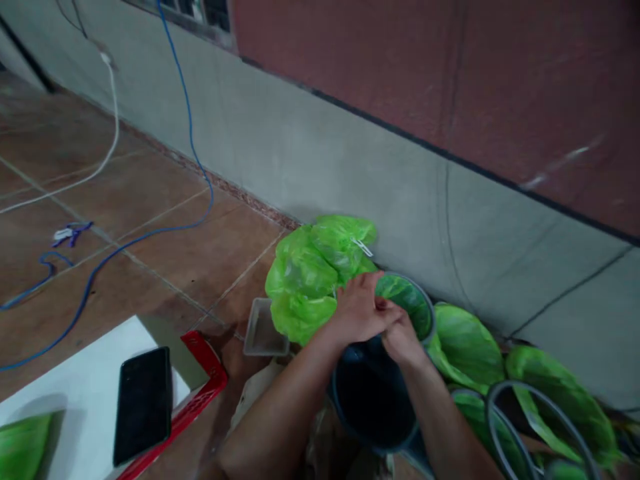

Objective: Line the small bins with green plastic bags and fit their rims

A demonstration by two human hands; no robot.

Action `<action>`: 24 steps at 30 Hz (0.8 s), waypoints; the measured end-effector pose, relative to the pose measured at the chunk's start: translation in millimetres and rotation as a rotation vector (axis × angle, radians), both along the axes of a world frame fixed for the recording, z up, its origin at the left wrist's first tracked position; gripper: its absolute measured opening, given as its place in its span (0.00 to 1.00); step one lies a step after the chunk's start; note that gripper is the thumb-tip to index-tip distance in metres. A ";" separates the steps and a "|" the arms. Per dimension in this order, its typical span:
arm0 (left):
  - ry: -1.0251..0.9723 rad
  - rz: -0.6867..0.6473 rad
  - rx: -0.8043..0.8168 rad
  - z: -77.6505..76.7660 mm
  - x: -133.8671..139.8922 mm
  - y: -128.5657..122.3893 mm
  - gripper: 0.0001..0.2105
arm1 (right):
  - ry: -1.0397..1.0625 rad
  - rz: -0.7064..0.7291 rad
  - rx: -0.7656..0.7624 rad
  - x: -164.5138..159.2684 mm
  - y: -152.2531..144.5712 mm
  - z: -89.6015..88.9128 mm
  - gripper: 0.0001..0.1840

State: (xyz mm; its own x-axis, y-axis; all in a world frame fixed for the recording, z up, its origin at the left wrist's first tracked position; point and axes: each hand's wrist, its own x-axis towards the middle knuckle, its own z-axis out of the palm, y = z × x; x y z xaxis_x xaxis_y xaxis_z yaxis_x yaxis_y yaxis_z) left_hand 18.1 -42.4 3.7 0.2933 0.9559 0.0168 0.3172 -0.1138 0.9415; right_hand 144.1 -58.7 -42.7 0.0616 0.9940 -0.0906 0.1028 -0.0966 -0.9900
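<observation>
Meeting above the dark bin [373, 407], the person's left hand [357, 307] and right hand [401, 335] touch at the fingers; whether they pinch anything between them cannot be told. Both forearms reach forward and slant inward, the left hand's back facing up, probably so the fingertips can work together at one spot. Just beyond stands a grey-rimmed bin [431, 308], its green liner [411, 299] spread around the inside, likely to keep its mouth ready for use. To the left, puffed green bags [303, 267] sit beside the wall [325, 153], seemingly grouped there within easy reach, with a clear container [265, 333] next to them. To the right, more green liners [467, 347] gape near a grey ring [517, 385]. Farther left, a phone [143, 407] lies flat on a white box [90, 380], apparently out of the arms' way.
</observation>
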 end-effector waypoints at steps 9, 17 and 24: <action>0.218 -0.488 0.019 -18.8 39.0 -16.5 0.10 | 0.164 -0.768 0.225 146.5 -77.6 63.1 0.18; 0.032 -0.368 -0.042 -37.0 91.9 -42.9 0.13 | -0.029 -0.536 0.020 109.8 -116.1 -4.0 0.23; -0.069 -0.398 -0.300 -44.5 93.2 -42.0 0.15 | 0.453 -0.576 0.003 146.2 -117.8 -7.3 0.16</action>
